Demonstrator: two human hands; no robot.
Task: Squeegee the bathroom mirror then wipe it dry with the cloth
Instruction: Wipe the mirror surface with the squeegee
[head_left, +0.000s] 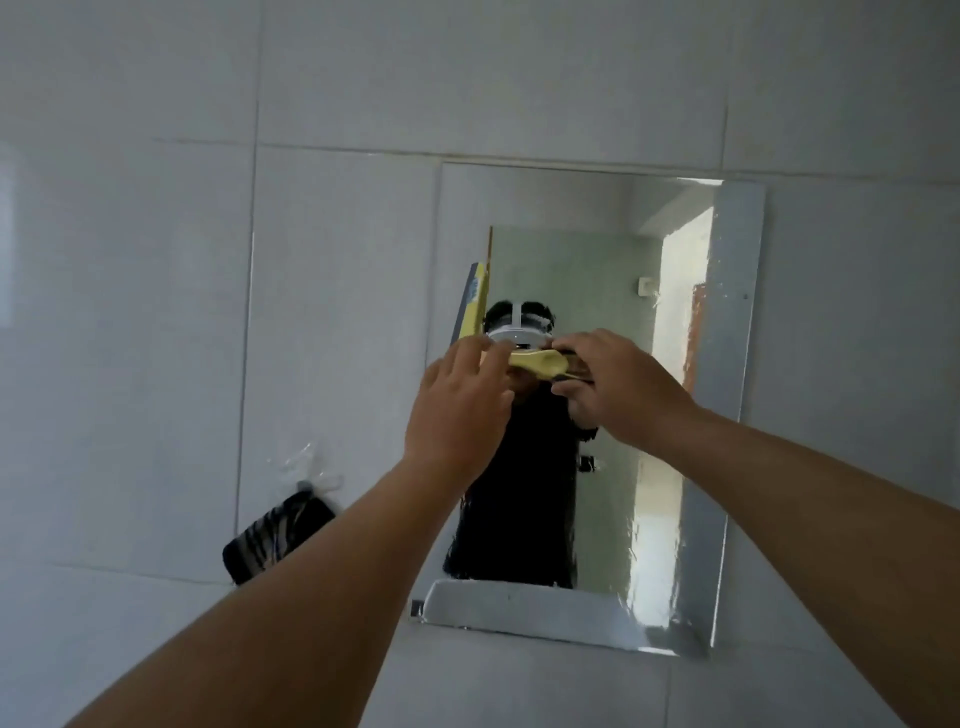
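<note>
A frameless rectangular mirror (587, 260) hangs on the white tiled wall, with wet streaks down its right side. I hold a yellow squeegee (535, 362) against the glass at about mid height. Its blue-edged blade head (471, 304) stands up at the mirror's left edge. My left hand (460, 410) grips the squeegee near the head, and my right hand (618, 387) closes around the dark end of the handle. A dark striped cloth (275, 540) hangs on the wall to the left of the mirror, below my hands.
A clear plastic hook (306, 465) on the tiles carries the cloth. A small shelf lip (519, 608) runs along the mirror's bottom edge. The mirror reflects a person in dark clothing and a bright doorway.
</note>
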